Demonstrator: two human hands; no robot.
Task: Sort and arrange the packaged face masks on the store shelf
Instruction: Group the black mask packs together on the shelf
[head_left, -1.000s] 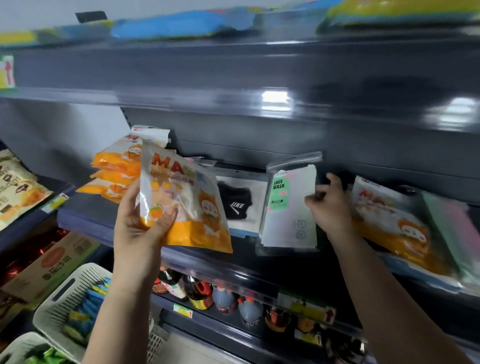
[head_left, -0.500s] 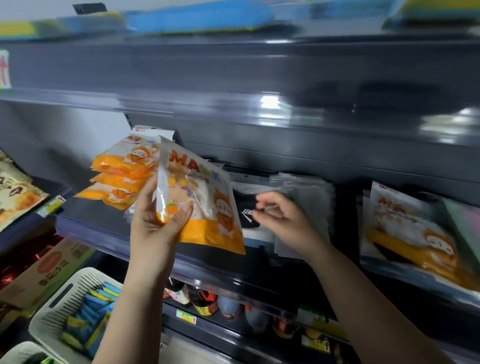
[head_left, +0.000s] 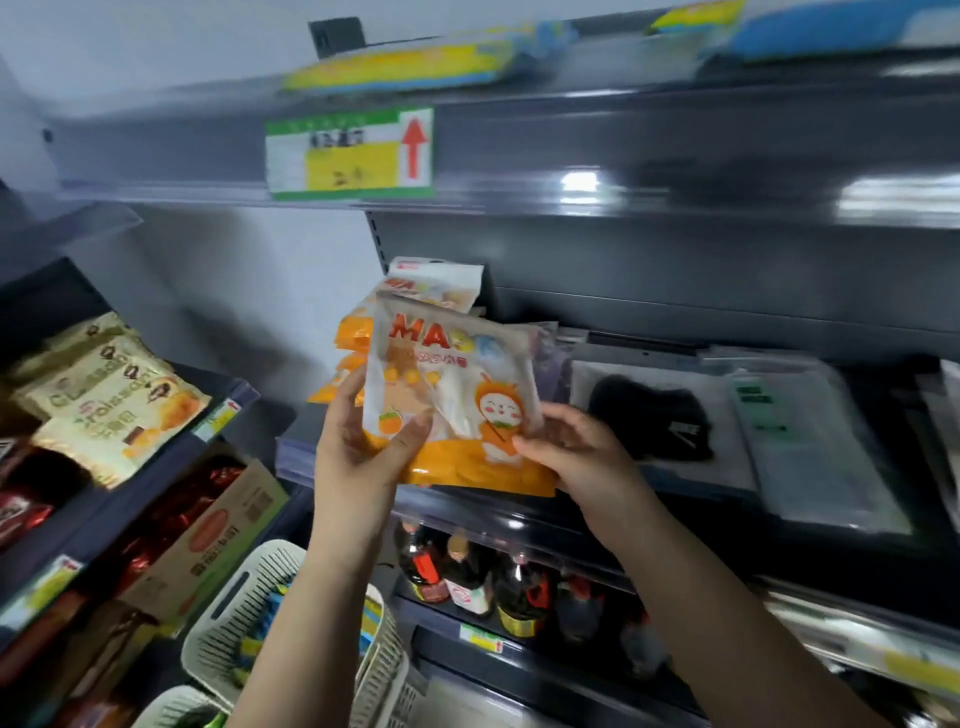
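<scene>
We grip the orange mask pack (head_left: 457, 410) with both hands, left hand (head_left: 363, 447) and right hand (head_left: 576, 452) fingers clamped on its lower edges, just before the orange stack (head_left: 358, 338).

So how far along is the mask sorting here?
Partly done, it seems. A stack of orange cartoon mask packs already sits at the shelf's left end. In hand: the left hand and right hand both grip another orange-and-white cartoon mask pack, probably headed there. Left: the black mask in clear wrap and the green-labelled white pack lie loosely overlapped.

Both hands raised, left (head_left: 363, 447) and right (head_left: 576, 457) gripping
</scene>
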